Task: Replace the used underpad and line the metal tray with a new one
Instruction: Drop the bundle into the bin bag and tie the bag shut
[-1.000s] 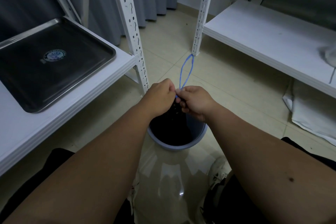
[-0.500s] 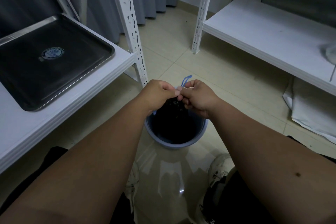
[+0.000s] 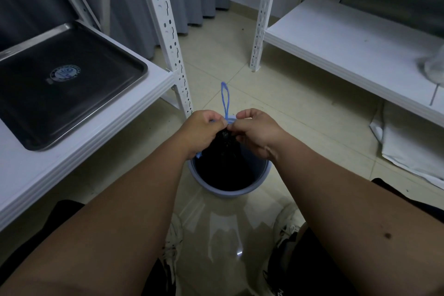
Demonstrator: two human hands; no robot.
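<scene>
The bare metal tray (image 3: pixel 72 94) with a round sticker lies on the white shelf (image 3: pixel 101 137) at the left, with no pad in it. Over the grey-blue bin (image 3: pixel 230 191) on the floor, my left hand (image 3: pixel 203 128) and my right hand (image 3: pixel 255 131) pinch the blue drawstring (image 3: pixel 225 101) of the black bin bag (image 3: pixel 225 151). The bag's neck is gathered between my hands. A loop of drawstring sticks up above them. A white sheet (image 3: pixel 413 142), perhaps an underpad, lies on the floor under the right shelf.
Perforated white uprights (image 3: pixel 168 31) stand just behind the bin. A second white shelf (image 3: pixel 348 38) runs along the right, with a pale object (image 3: pixel 432 67) at its far edge. Grey curtains hang at the back. My shoes (image 3: pixel 286 221) flank the glossy tiled floor.
The blue loop, long a second ago, shrank to a stub and now stands up again above my hands. My hands stayed together at the bag's neck.
</scene>
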